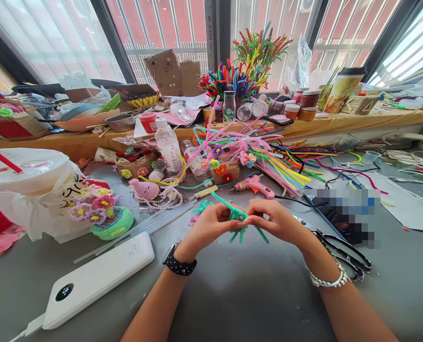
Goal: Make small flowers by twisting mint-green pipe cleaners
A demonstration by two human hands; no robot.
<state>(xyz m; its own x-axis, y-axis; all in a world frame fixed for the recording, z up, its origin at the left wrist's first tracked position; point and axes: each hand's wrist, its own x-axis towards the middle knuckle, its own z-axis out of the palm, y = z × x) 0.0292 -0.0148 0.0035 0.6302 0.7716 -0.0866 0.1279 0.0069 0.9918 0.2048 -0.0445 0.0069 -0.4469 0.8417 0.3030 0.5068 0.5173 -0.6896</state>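
Observation:
Both of my hands meet over the grey table, pinching a bundle of teal-green pipe cleaners [239, 219]. My left hand [209, 225], with a black watch on its wrist, grips the bundle from the left with curled fingers. From the right, my right hand [273, 219], wearing a silver bracelet, closes on the same bundle. Loose green ends stick out below and up to the left of my fingers.
A white power bank [97, 278] lies at the left, black scissors [343, 251] at the right. A pink glue gun [256, 186], a heap of coloured pipe cleaners [268, 161], bottles, small flower baskets and a bagged cup [29, 185] crowd the table behind.

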